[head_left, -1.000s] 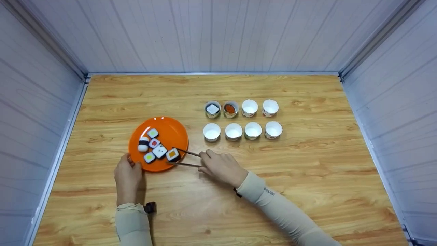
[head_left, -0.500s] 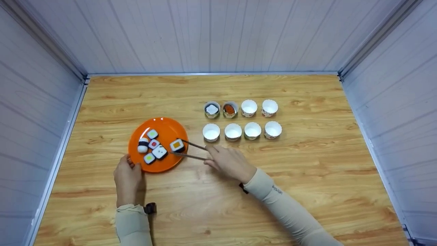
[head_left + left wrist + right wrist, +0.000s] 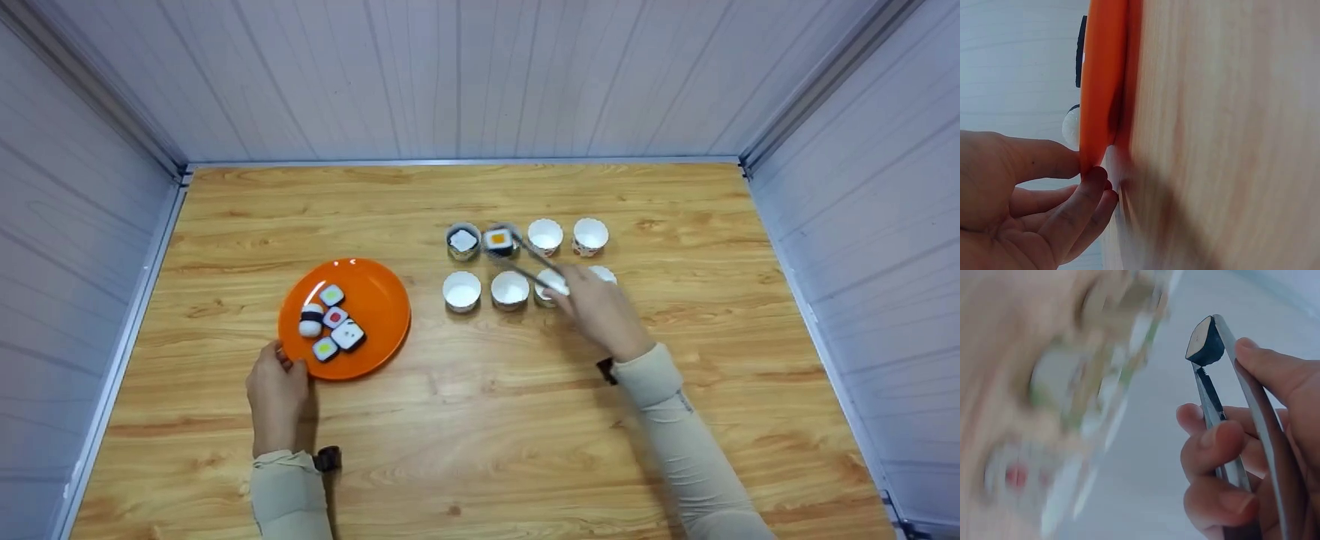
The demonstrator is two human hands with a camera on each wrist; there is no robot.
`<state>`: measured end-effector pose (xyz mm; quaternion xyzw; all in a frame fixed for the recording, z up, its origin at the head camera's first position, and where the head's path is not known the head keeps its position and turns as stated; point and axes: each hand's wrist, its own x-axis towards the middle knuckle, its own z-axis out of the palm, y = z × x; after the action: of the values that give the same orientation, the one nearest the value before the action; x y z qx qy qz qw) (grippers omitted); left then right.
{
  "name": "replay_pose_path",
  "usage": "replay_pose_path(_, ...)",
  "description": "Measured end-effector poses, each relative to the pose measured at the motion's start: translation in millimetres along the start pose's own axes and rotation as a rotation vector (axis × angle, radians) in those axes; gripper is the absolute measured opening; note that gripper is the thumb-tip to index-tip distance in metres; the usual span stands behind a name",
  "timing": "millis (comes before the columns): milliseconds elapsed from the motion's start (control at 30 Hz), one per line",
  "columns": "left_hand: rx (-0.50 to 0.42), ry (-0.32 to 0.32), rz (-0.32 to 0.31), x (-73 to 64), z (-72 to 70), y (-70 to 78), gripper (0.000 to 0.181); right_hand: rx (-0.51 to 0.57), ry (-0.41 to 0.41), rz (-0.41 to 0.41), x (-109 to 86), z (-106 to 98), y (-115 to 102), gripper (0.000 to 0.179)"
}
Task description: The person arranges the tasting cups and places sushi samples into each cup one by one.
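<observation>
My left hand [image 3: 277, 397] pinches the near left rim of the orange plate [image 3: 382, 337], thumb above and fingers below in the left wrist view. Several sushi pieces, one a white roll with a black band [image 3: 311, 320], lie on the plate's left half. My right hand [image 3: 604, 311] holds metal tongs [image 3: 1269, 433]. Between the tong tips is a square sushi piece [image 3: 499, 240] with an orange centre and black sides. In the head view it overlaps the second cup of the back row, hiding most of that cup. The right wrist view shows the piece clamped in the serrated tips.
Paper cups stand in two rows. The back left cup [image 3: 463, 251] contains a white and black sushi piece. The front left cup [image 3: 461, 292] and back right cup [image 3: 590, 237] show white insides. My right hand partly covers the front right cup [image 3: 604, 274]. Panel walls border the table.
My right hand has carried the orange-centred sushi piece in the tongs from the plate, right and back, to the back row of cups. My left hand stays on the plate rim.
</observation>
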<state>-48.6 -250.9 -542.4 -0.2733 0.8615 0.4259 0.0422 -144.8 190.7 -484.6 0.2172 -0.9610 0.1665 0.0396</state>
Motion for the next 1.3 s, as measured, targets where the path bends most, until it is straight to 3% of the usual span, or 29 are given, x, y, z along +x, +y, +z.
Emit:
replay_pose_path(133,-0.012,0.001,-0.002,-0.4,-0.9,0.1,0.053,-0.049,0.004,0.079,1.1,-12.7,26.4,0.047)
replay_pose_path(300,-0.016,0.007,0.006,-0.2,-1.3,0.0,0.053,-0.083,-0.02,0.163,0.8,-14.2,48.3,0.052)
replay_pose_path(533,0.002,0.016,0.025,-0.5,-0.5,-0.9,0.052,-0.092,-0.054,0.183,1.4,-6.5,60.7,0.054)
replay_pose_path(1067,-0.008,-0.003,0.008,0.6,0.0,0.1,0.053,-0.071,-0.09,0.211,6.2,-1.5,61.2,0.05)
replay_pose_path(1300,-0.028,-0.014,-0.01,0.4,-0.1,-0.1,0.054,-0.071,-0.036,0.143,5.6,-1.2,42.8,0.047)
